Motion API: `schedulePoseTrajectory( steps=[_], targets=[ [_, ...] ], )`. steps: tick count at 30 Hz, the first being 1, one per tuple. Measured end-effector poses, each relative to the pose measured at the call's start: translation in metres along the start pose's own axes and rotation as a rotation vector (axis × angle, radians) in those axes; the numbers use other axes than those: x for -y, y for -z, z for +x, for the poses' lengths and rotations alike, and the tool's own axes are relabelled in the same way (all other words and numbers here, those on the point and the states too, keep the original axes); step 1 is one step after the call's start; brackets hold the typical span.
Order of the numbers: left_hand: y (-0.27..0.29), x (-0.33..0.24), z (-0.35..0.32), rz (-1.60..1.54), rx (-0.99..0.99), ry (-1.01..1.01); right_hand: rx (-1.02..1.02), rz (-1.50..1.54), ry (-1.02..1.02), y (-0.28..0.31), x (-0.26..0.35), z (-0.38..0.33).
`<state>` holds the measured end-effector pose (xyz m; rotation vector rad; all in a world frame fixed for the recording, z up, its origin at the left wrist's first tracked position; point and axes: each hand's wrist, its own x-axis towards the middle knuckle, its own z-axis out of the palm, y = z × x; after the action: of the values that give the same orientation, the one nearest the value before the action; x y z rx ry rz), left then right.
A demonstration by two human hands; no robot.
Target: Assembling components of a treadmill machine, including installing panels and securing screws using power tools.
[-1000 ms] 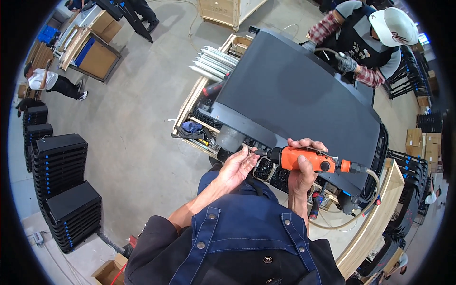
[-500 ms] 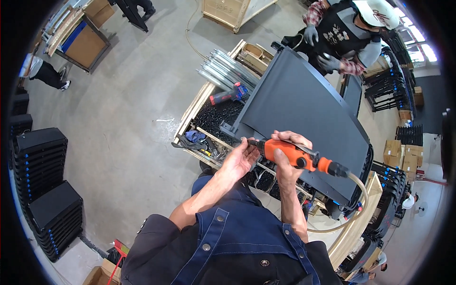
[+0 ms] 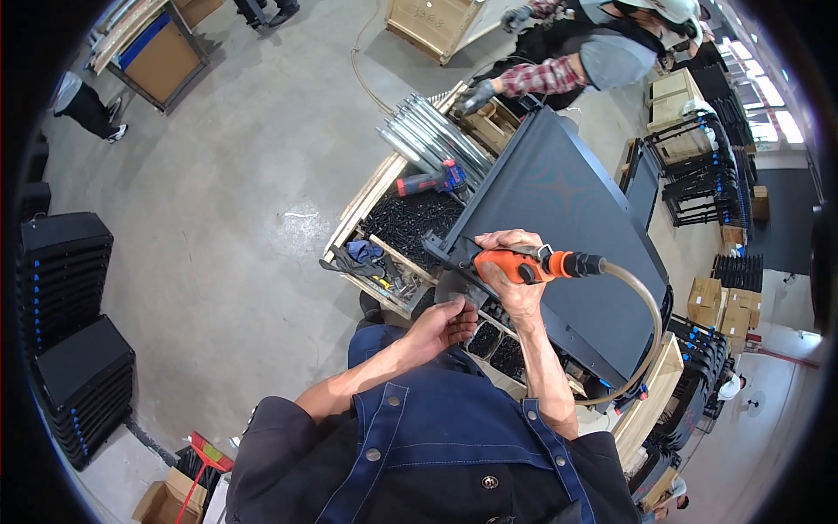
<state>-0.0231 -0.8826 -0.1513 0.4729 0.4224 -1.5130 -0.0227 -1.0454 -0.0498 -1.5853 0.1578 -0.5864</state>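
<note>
An orange air screwdriver [image 3: 515,265] is gripped in my right hand [image 3: 517,288], its hose end pointing right. The tool's front end is at the near left edge of a large dark grey panel [image 3: 559,192]; its tip is hidden there. Just below and left of the tool, my left hand [image 3: 445,327] is held apart from it, with fingers curled and thumb against them. Anything inside those fingers is too small to make out. A pale air hose [image 3: 655,323] curves from the tool down to the right.
Beyond the panel's left edge, a wooden bench tray holds black screws [image 3: 410,223], a red-and-blue cordless drill [image 3: 432,180] and metal tubes [image 3: 436,131]. A co-worker's gloved hand [image 3: 477,96] reaches by the tubes. Stacked black frames [image 3: 70,262] stand at left.
My left hand has come away from the screwdriver's tip, down toward me. The screwdriver has shifted left and up to the panel's edge. The co-worker has leaned and reached left.
</note>
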Motion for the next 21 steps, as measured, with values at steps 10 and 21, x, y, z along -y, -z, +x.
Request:
schedulePoseTrajectory(
  steps=[10, 21],
  targets=[
    [0.009, 0.019, 0.019, 0.417, 0.023, 0.038, -0.421, -0.073, -0.071, 0.058, 0.058, -0.063],
    [0.009, 0.186, 0.137, 0.73, -0.043, 0.417, -1.633, -0.003, -0.339, 0.23, 0.079, -0.428]
  ],
)
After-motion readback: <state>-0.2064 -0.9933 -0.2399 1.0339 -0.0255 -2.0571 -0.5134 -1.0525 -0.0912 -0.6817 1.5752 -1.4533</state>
